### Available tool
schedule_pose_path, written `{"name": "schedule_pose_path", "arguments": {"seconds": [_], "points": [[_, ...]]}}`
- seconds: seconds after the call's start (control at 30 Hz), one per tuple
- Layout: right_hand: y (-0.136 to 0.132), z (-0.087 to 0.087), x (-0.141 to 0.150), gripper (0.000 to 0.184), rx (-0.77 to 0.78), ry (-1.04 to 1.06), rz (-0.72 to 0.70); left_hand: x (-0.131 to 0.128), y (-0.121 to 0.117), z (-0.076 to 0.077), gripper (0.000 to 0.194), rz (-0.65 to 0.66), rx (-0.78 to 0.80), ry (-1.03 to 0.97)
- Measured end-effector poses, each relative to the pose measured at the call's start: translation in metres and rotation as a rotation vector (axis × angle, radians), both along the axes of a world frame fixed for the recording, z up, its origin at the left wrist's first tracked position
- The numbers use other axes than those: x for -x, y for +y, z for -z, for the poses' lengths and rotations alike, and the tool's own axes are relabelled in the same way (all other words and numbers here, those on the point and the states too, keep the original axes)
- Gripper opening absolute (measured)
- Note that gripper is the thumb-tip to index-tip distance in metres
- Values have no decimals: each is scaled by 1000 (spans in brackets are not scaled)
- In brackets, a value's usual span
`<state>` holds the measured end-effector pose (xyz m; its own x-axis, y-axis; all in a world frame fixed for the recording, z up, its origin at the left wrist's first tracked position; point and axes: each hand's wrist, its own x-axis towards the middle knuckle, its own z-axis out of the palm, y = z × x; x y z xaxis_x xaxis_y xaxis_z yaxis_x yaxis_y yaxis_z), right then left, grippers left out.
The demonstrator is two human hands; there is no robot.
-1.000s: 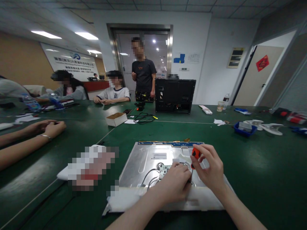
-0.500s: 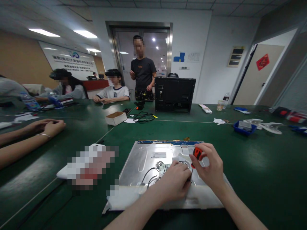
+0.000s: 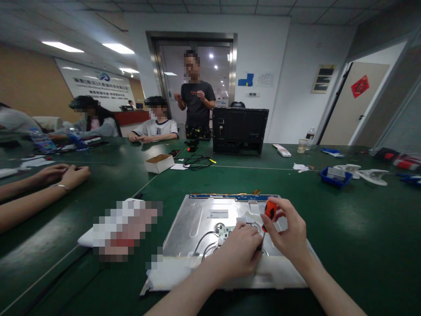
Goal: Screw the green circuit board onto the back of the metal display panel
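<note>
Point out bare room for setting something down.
Bare green tabletop shows right of the metal panel, nearer than the blue tray; a smaller patch lies between panel and white box. Crowded: panel's middle, with left hand, right hand and screwdriver.

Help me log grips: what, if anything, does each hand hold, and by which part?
Right hand: the screwdriver, by its handle. Left hand: grip hidden, so I cannot tell.

Right hand [image 3: 287, 230] grips orange-black screwdriver [image 3: 270, 210], shaft pointing down, tip hidden by left hand [image 3: 241, 248]. Left hand partly covers circuit board [image 3: 225, 231] on silver panel [image 3: 184, 237], panel flat on green table [image 3: 358, 219]. Beyond: open white box [image 3: 159, 164], black housing [image 3: 240, 129] upright, blue tray [image 3: 335, 182] right. Person [image 3: 198, 98] stands behind table.
</note>
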<state>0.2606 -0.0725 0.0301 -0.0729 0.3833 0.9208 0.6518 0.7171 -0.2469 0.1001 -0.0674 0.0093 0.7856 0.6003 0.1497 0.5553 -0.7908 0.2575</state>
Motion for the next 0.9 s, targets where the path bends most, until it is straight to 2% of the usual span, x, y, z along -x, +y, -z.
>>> {"name": "schedule_pose_path", "arguments": {"seconds": [0.43,0.9], "points": [[-1,-1,0,33,9,-17,-8,0,0,1,4,5,5,-5],[-2,-2,1,29,-8,-30,1,1,1,2,4,11,-7,-15]]}}
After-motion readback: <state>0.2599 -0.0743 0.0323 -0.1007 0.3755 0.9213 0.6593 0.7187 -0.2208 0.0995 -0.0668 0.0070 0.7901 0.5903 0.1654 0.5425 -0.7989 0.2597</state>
